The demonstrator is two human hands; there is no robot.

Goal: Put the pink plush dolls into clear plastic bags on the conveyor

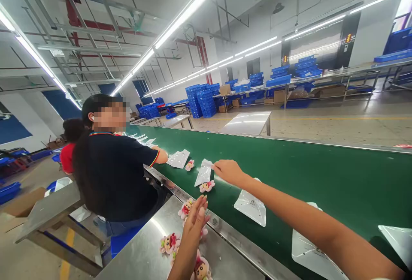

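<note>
Green belting runs across in front of us, the conveyor belt [322,177] carrying clear plastic bags and small dolls. Our right hand [229,171] reaches out over it and pinches the top corner of a clear bag [204,173] between thumb and fingers, so that hand is closed on the bag. The bag lies on the belt, and a little doll [207,186] lies just beside its lower end, touching or nearly so. Our left hand [197,216] is raised at the near edge of the belt, fingers straight and together, palm open, holding nothing; a second doll [186,208] lies just beside it at the belt's edge. More dolls [169,243] lie on the steel table [144,254] below that hand. Another bag [251,206] lies flat on the belt under our right forearm. Further along, a co-worker in a dark shirt [116,173] sits at the belt with a forearm resting on it, near a bag [179,158] and another doll [189,165].
</note>
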